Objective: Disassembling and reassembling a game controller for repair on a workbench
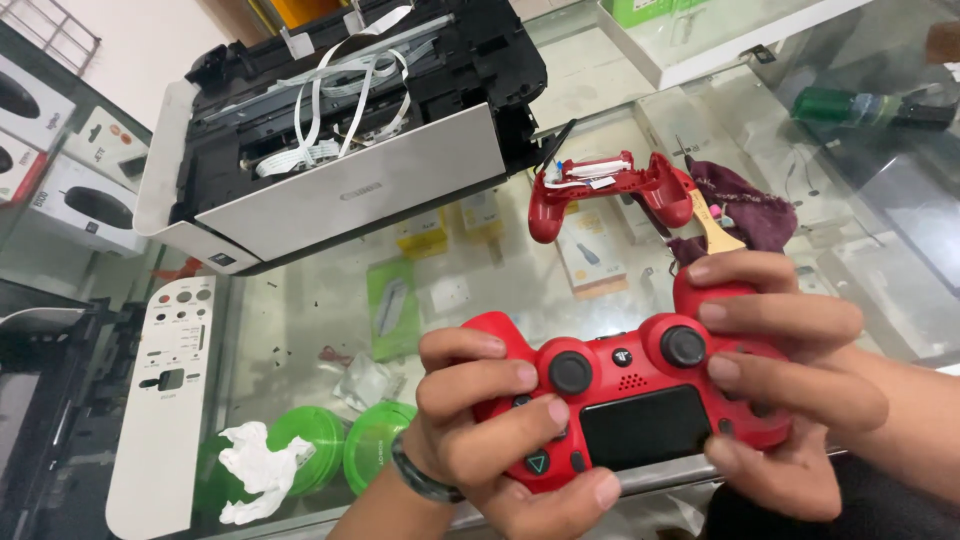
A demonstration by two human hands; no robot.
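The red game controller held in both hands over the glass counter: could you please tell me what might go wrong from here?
1. The red game controller sits over the glass counter's near edge; if the left hand or right hand slips, it may fall.
2. The loose red controller shell with exposed wires lies close behind and could be knocked.

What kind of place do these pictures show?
Probably an electronics repair shop counter. A white and black printer with its cover off and ribbon cables exposed sits on a glass display counter holding boxed accessories, and both hands hold a red game controller near a detached red controller shell.
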